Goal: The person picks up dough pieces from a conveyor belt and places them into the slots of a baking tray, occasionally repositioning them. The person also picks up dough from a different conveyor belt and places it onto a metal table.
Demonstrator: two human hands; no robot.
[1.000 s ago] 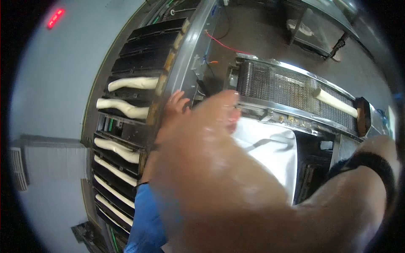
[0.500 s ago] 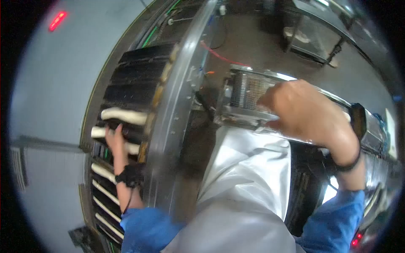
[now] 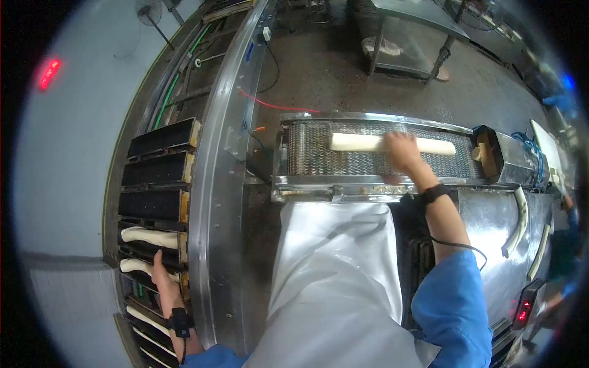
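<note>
A long pale dough roll point(image 3: 359, 142) lies lengthwise on a metal mesh conveyor point(image 3: 319, 164) in front of me. My right hand point(image 3: 406, 153) is on it near its middle, with the fingers curled over the roll. To the left, my left hand point(image 3: 162, 279) rests at the lower dough piece point(image 3: 136, 265) in a dark trough, fingers stretched out and holding nothing. Another dough piece point(image 3: 148, 237) sits in the trough just above that hand. Part of the lower piece is hidden behind the left hand.
Dark troughs point(image 3: 156, 168) line the left conveyor, beside a steel rail point(image 3: 211, 184). Thin dough strips point(image 3: 147, 319) lie in lower troughs. At right are a metal housing point(image 3: 518, 161), a steel table point(image 3: 485, 214) with dough strips, a red display point(image 3: 523, 311) and a co-worker's hand point(image 3: 558, 183).
My right hand has come down onto a dough roll on the mesh. My left hand's fingers have straightened at the trough. The view has swung right, showing more of the conveyor.
</note>
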